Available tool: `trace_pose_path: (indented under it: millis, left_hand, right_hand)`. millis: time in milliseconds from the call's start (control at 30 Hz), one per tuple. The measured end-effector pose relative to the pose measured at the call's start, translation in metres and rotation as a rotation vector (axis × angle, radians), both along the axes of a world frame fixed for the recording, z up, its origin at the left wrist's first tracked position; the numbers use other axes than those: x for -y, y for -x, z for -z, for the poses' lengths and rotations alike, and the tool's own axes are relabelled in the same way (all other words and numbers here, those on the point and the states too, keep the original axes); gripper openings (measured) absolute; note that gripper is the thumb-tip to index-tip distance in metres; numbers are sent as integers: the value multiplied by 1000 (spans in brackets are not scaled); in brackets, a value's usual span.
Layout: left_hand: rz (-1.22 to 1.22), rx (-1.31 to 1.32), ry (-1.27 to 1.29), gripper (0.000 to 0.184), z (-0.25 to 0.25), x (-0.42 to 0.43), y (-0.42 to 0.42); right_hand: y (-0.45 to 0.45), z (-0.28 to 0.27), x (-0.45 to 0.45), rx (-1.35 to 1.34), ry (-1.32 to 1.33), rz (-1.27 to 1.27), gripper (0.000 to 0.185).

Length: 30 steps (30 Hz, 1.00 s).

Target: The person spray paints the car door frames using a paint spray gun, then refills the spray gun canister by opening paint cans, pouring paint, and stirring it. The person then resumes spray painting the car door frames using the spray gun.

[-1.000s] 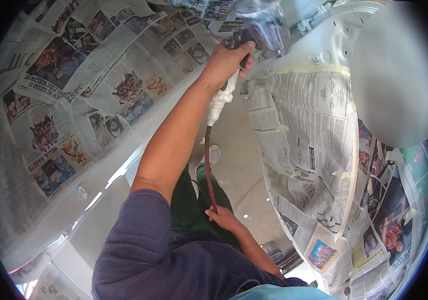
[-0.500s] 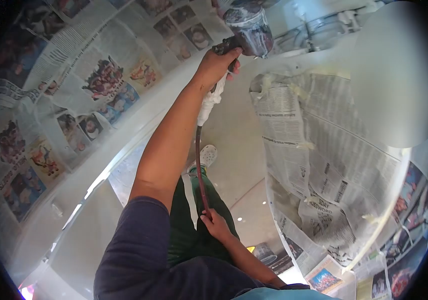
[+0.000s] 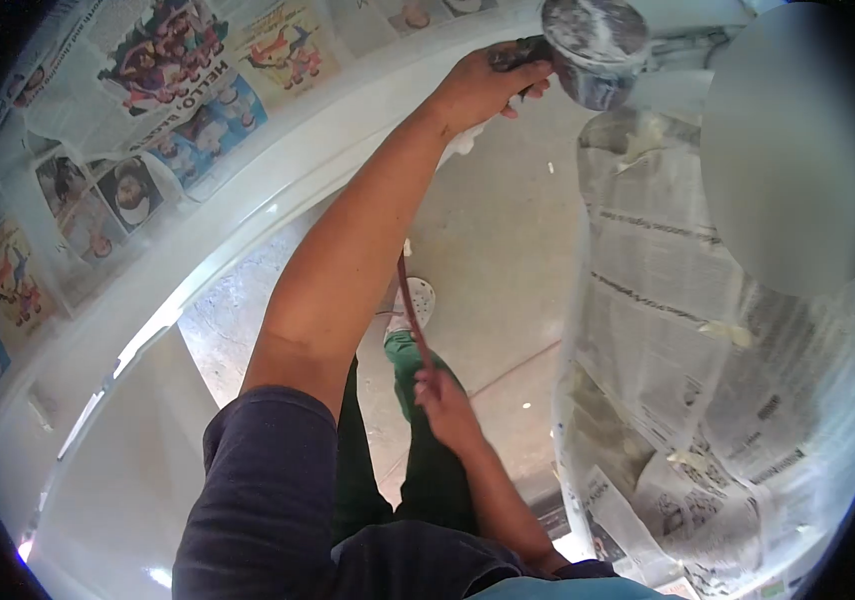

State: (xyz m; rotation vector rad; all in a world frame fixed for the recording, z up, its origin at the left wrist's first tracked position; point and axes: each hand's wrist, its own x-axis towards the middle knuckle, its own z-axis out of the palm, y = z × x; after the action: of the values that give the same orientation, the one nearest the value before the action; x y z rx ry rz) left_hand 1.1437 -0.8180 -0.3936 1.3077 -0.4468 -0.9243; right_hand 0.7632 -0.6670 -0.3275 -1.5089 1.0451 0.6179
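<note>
You are carrying the spray gun rightward across the top of the frame with your left hand, while the printed newspaper at the upper left is sliding toward that corner and your right hand is coming slightly higher in the picture. For the work in hand, that seems to be putting the gun farther from that sheet and nearer the papered panel at the right. The gun is sitting at top centre, your left fingers wrapping its handle and its cup standing just right of them; whether they are pressing a trigger you cannot tell. Your right fingers are closing around the hose at lower centre, its upper stretch disappearing behind your left forearm.
</note>
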Motion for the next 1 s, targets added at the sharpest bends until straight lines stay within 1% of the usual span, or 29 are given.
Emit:
trace_pose_path:
  millis: [33, 67, 133, 167, 200, 267, 333, 400, 433, 467, 500, 533, 567, 600, 633, 667, 733, 767, 800, 833, 867, 933, 1000]
  left_hand:
    - [16, 5, -13, 31, 6, -3, 1]
    - [13, -1, 22, 33, 9, -4, 2]
    - [-24, 1, 104, 36, 15, -6, 9]
    - [-3, -77, 137, 34, 23, -7, 8]
    - [15, -147, 172, 32, 33, -7, 6]
    - [7, -86, 212, 33, 46, -3, 5]
    - [-9, -43, 246, 34, 70, -4, 9]
    - [30, 51, 247, 34, 96, -6, 13]
    - [31, 64, 260, 34, 95, -18, 23]
    - [28, 85, 211, 32, 93, -31, 35]
    - [31, 100, 160, 30, 89, -43, 47]
    - [44, 103, 171, 30, 92, -52, 55]
    - [25, 66, 180, 31, 95, -61, 64]
    - [7, 25, 188, 31, 100, -67, 73]
    - [-5, 9, 212, 28, 109, -68, 81]
    - [10, 11, 221, 28, 116, -66, 89]
    - [-154, -16, 313, 26, 135, -55, 106]
    - [-140, -19, 316, 26, 143, -48, 112]
    - [-188, -17, 367, 24, 151, -39, 119]
    - [-235, -14, 419, 23, 159, -34, 126]
    - [-221, -17, 422, 23, 167, -32, 132]
    - [-186, -79, 430, 20, 183, -29, 147]
    - [-26, -1, 351, 20, 202, -48, 159]
  right_hand:
    - [-3, 14, 9, -30, -14, 75, 32]
    - [-10, 17, 20, -115, 81, 28, 31]
    - [-11, 28, 40, 45, 198, 24, 30]
    - [-5, 31, 45, 56, 210, 42, 30]
    - [-1, 38, 51, 89, 209, 8, 28]
    - [1, 52, 63, 152, 233, -26, 25]
    - [7, 57, 67, 43, 29, 122, 27]
    - [13, 55, 67, 59, 74, 129, 27]
    - [16, 57, 67, 70, 108, 137, 26]
    - [23, 62, 68, 91, 125, 139, 26]
    - [33, 67, 66, 146, 142, 71, 26]
    - [45, 69, 64, 190, 157, 6, 26]
    - [53, 68, 63, 185, 164, 21, 26]
    - [60, 67, 64, 163, 16, 51, 27]
    - [67, 69, 67, 148, -130, 80, 28]
    - [79, 78, 70, 153, -120, 93, 28]
    - [112, 112, 78, 187, -208, 148, 32]
    - [125, 135, 80, 202, -164, 170, 26]
    - [136, 163, 77, 201, -160, 185, 26]
    - [147, 192, 73, 137, -61, 163, 23]
    - [155, 213, 70, 73, 37, 139, 21]
    - [163, 234, 51, 59, 26, 146, 23]
    - [177, 251, 39, 48, 21, 181, 26]
